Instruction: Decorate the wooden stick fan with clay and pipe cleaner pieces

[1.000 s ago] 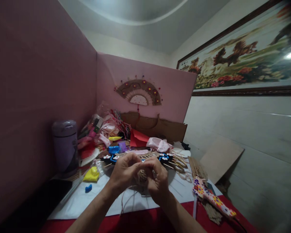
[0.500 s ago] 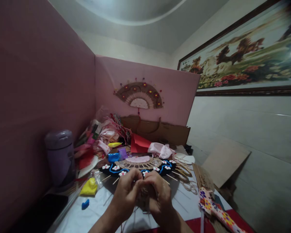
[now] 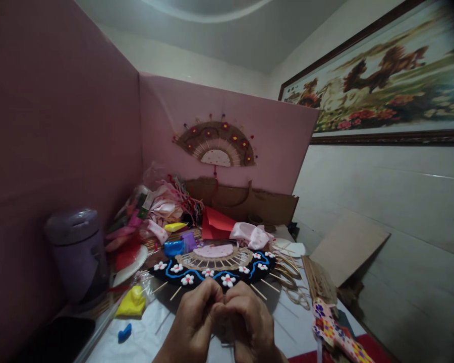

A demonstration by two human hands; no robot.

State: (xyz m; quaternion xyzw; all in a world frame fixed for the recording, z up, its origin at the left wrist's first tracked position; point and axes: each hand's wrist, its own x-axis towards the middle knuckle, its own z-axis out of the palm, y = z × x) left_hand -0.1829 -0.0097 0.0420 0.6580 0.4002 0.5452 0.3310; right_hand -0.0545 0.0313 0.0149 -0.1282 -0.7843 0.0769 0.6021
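Dim, greyish light here, and the brightest patch sits high above both hands, a pale curved band sweeping across the ceiling [image 3: 219,38]. Left of the left hand [image 3: 196,322], the pink panel [image 3: 60,126] sinks into deep shade, nearly black toward the bottom corner. Thin, soft shadows streak the white surface [image 3: 295,315] right of the right hand [image 3: 251,320]. Far up and right of it, a faint glare catches the framed picture [image 3: 378,80], and a dark blot covers the corner. Wide-angle stretch tilts the flask [image 3: 77,257]; fine detail looks soft.

Anything between the fingers [image 3: 209,288] hidden
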